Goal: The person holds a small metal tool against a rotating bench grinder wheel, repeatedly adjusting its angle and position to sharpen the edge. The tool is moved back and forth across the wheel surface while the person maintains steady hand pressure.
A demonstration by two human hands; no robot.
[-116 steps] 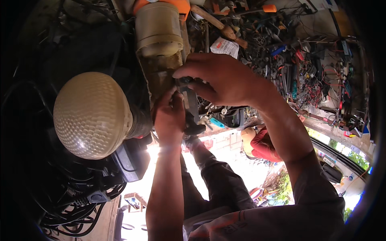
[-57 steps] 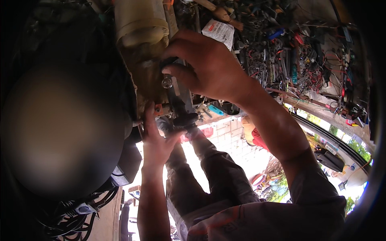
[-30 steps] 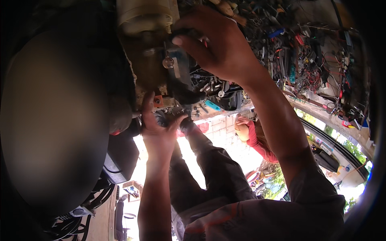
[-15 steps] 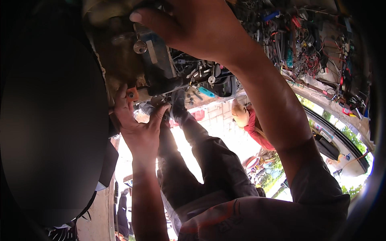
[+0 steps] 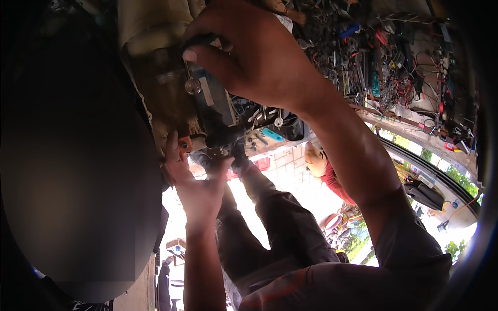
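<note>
My right hand (image 5: 244, 52) is curled at the top, thumb and fingers closed round a black handle-like part (image 5: 202, 39) whose shape is mostly hidden. Just below that thumb hangs a round-headed metal key (image 5: 192, 86), in front of a dark machine body (image 5: 220, 106). My left hand (image 5: 199, 186) is lower down with its thumb and fingers spread. Its forefinger lies beside a small orange block (image 5: 184, 145) with a dark hole or screw in it. A dark bar (image 5: 227, 137) runs above the left thumb; whether the thumb touches anything is unclear.
Several keys hang near another round-headed key (image 5: 279, 122). A teal-handled tool (image 5: 272, 135) lies beside them. Pliers, wires and hand tools crowd the bench (image 5: 389, 111) at the right. A person in red (image 5: 332, 179) is beyond. A large dark shape (image 5: 78, 171) fills the left.
The whole view has shifted, so everything sits lower and slightly right. My right hand has come down a little toward the hanging key. My left hand stays by the orange block.
</note>
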